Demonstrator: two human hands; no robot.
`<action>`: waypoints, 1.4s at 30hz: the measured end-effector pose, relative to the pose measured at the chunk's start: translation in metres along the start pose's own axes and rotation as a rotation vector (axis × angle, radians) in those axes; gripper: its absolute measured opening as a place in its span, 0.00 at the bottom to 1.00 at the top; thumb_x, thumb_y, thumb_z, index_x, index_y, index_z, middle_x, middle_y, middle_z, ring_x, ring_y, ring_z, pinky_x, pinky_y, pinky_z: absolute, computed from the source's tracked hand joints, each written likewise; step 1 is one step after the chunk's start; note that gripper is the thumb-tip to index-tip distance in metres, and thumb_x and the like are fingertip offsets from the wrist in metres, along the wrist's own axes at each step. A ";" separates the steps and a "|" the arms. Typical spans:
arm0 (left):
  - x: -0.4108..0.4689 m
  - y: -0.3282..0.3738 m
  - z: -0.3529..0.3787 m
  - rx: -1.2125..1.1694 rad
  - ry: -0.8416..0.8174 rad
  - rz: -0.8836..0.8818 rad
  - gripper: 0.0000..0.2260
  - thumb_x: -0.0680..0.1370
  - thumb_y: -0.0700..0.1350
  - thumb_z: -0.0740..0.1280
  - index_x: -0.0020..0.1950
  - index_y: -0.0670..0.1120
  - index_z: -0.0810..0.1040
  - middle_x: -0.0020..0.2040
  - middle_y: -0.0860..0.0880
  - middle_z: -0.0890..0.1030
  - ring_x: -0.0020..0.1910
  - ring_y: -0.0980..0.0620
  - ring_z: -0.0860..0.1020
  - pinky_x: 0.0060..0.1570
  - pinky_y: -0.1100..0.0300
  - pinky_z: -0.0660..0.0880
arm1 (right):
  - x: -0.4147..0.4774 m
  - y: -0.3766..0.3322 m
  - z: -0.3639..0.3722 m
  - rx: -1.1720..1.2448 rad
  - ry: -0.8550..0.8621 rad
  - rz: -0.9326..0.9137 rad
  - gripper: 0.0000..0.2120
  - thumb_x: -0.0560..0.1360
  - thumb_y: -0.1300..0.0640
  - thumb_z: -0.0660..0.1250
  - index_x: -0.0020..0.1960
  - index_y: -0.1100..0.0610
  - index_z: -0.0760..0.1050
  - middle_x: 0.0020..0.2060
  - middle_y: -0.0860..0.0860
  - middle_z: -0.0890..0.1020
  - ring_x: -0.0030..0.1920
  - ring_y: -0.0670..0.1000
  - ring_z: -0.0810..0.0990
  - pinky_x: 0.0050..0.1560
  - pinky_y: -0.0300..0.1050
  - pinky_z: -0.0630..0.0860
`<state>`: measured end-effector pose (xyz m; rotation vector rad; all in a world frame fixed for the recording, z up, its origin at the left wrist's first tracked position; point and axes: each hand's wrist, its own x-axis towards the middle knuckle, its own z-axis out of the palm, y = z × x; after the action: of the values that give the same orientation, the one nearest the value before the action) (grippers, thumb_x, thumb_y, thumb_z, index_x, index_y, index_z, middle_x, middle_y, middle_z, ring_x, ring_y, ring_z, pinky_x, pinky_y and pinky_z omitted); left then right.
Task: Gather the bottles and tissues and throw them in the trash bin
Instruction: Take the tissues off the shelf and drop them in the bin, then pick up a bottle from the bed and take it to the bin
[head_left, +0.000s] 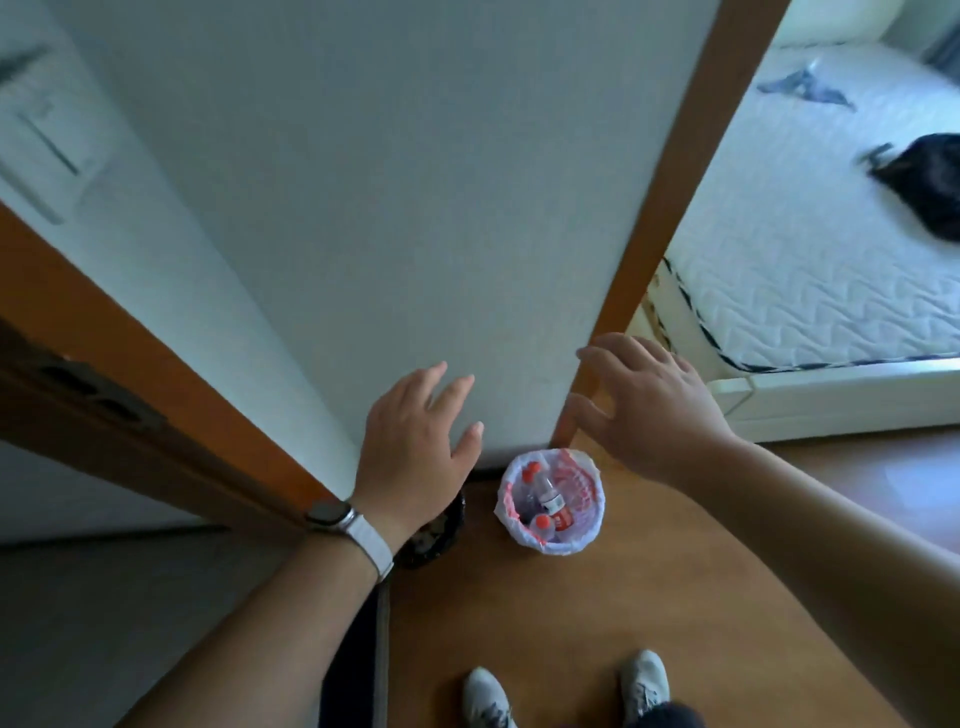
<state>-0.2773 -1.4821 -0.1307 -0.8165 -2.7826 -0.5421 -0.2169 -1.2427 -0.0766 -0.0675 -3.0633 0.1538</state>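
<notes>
Left hand (415, 447), right hand (649, 400): both hands spread, empty. Round plastic-lined trash bin (596, 512) holds red-capped clear bottles (551, 500).

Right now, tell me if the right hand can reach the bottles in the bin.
Probably, after bending: the right hand is open and empty; the trash bin is uncovered, its bottles exposed.

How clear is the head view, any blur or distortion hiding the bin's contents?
Head view: wide-angle distortion slants the door frame; the mattress and wall panel are blurred; the trash bin is clear enough to show red-capped bottles inside; left hand and right hand look slightly soft, both empty.
</notes>
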 end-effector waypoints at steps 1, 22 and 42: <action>0.008 0.011 -0.001 -0.004 0.012 0.027 0.21 0.76 0.53 0.65 0.67 0.46 0.76 0.64 0.41 0.76 0.63 0.41 0.74 0.58 0.47 0.73 | -0.008 0.009 -0.011 -0.008 0.015 0.014 0.26 0.77 0.37 0.57 0.71 0.48 0.67 0.69 0.48 0.70 0.69 0.54 0.67 0.67 0.54 0.66; 0.075 0.388 0.040 -0.033 -0.046 0.514 0.22 0.77 0.55 0.62 0.69 0.50 0.71 0.68 0.44 0.73 0.68 0.43 0.70 0.63 0.43 0.70 | -0.250 0.303 -0.119 -0.055 0.264 0.388 0.25 0.74 0.37 0.55 0.64 0.50 0.72 0.64 0.50 0.75 0.65 0.55 0.71 0.63 0.53 0.68; 0.110 0.705 0.146 -0.175 -0.140 0.951 0.23 0.75 0.57 0.59 0.67 0.49 0.73 0.67 0.46 0.74 0.66 0.44 0.71 0.61 0.43 0.70 | -0.449 0.512 -0.145 -0.112 0.328 0.846 0.26 0.73 0.38 0.57 0.63 0.53 0.75 0.60 0.51 0.77 0.63 0.56 0.74 0.58 0.54 0.72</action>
<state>0.0095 -0.8207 -0.0281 -2.0700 -2.0744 -0.5322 0.2617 -0.7409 -0.0163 -1.2422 -2.5105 0.0071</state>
